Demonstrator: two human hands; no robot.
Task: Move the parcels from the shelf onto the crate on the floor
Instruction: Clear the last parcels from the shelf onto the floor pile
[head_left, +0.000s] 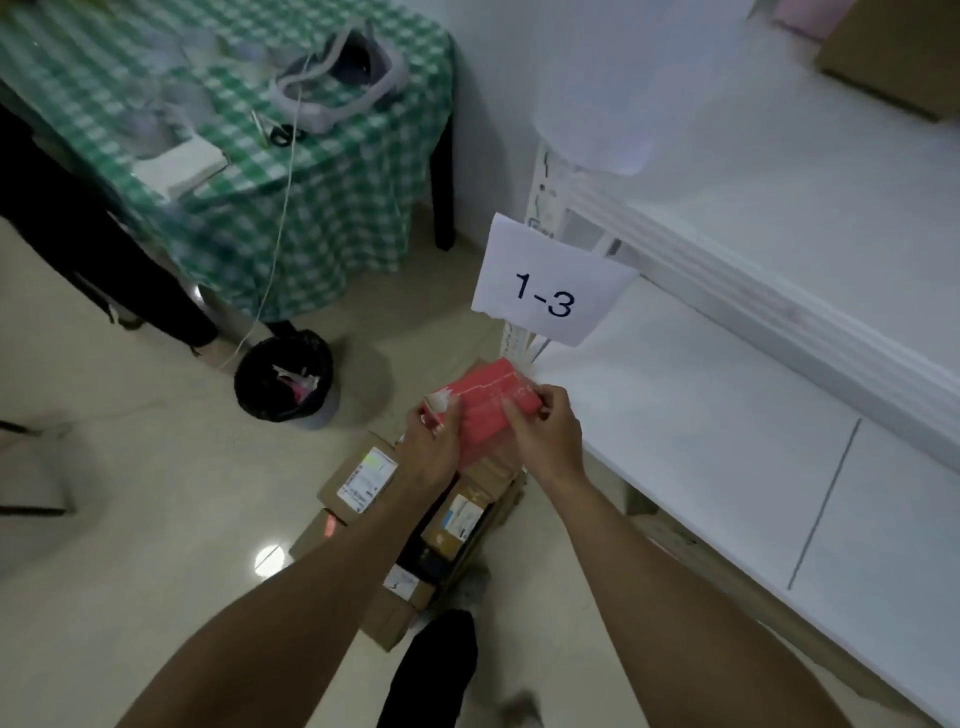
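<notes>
Over on the left, a worktop (322, 171) under a green checked cloth is carrying a grey-rimmed tub (340, 78) and a white box (182, 166). A thin white cable (280, 228) is trailing off its edge down towards the floor (156, 545). Just in front of the worktop a black bin (283, 382) is standing on the pale tiles. A broad stretch of open floor is lying to its left and towards me.

Right of the bin, a heap of cardboard parcels (358, 480) is lying on the floor, packed close together; what they are resting on is hidden under them. The person's dark foot (436, 665) is standing at the near end of the heap.

Above the far end of that heap, the person is holding a red parcel (488, 410) in both hands. The left hand (431, 447) is gripping its left end with fingers curled round it. The right hand (545, 431) is pinching its right end between thumb and fingers. The parcel is hanging just off the front corner of the lower board of the shelf (701, 441), close to that edge.

A paper sign (550, 286) reading "1-3" is sticking out from the shelf's corner post just above the parcel, crowding the space there. Only a narrow strip of floor is showing between the heap and the shelf front. Further right the white boards are running away, and a brown carton (893, 62) is sitting on the upper one.
</notes>
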